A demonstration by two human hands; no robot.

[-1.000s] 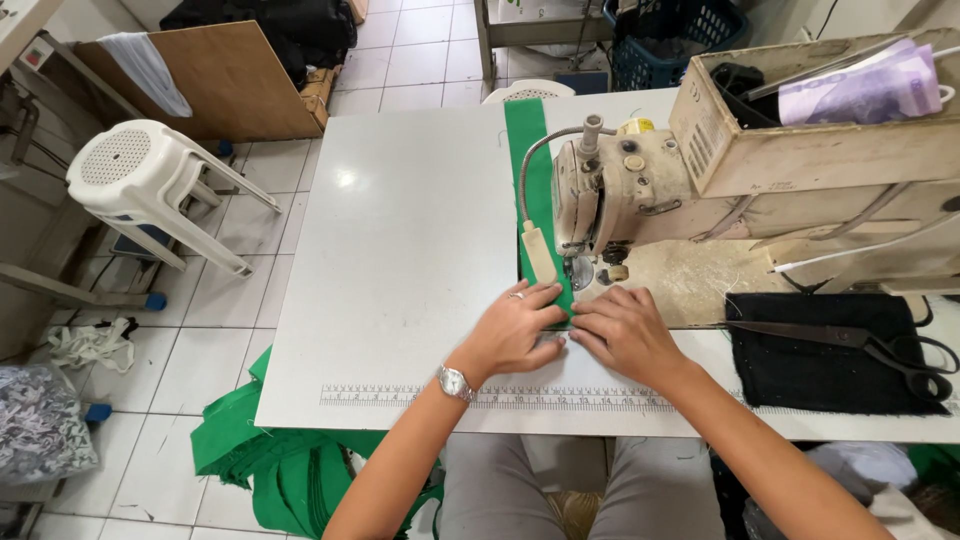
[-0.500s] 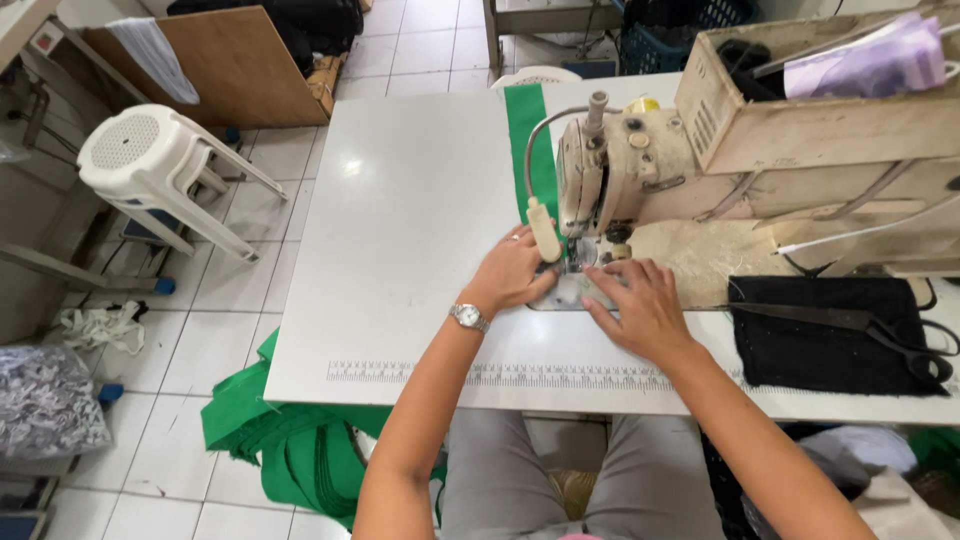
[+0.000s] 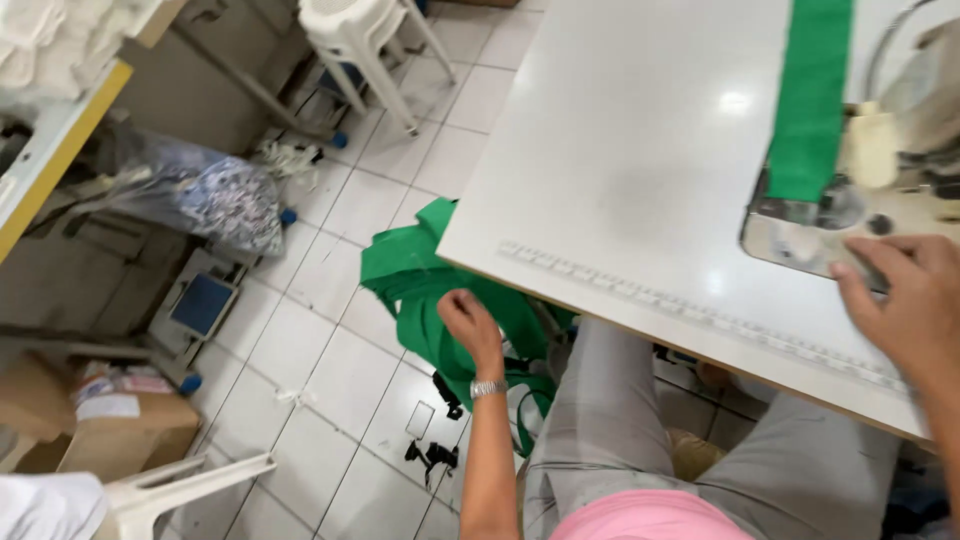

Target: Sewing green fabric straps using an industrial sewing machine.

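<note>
Down beside the worktop (image 3: 620,180), the left hand (image 3: 468,322) is lowered to the heap of green fabric (image 3: 420,280) that hangs off the worktop's near-left corner and pools on the tiled floor (image 3: 330,400); the fingers are curled at the cloth, but whether a fold is actually pinched cannot be told from this angle. The right hand (image 3: 915,300) is laid flat and open on the worktop, its fingertips touching the metal plate (image 3: 800,235) of the sewing machine (image 3: 900,130), nothing being gripped. A green strip (image 3: 812,100) is seen lying straight along the worktop and running up to the machine's needle area, so some material is judged to be already at the machine, while the bulk on the floor is judged to be yet unhandled. A printed ruler strip (image 3: 690,310) is fixed along the worktop's front edge. Around the seat, a white plastic stool (image 3: 360,40), a bag of patterned scraps (image 3: 215,200), a cardboard box (image 3: 120,420) and small black bits on the tiles are noted; the worktop edge and the seated person's knee lie close to the heap
</note>
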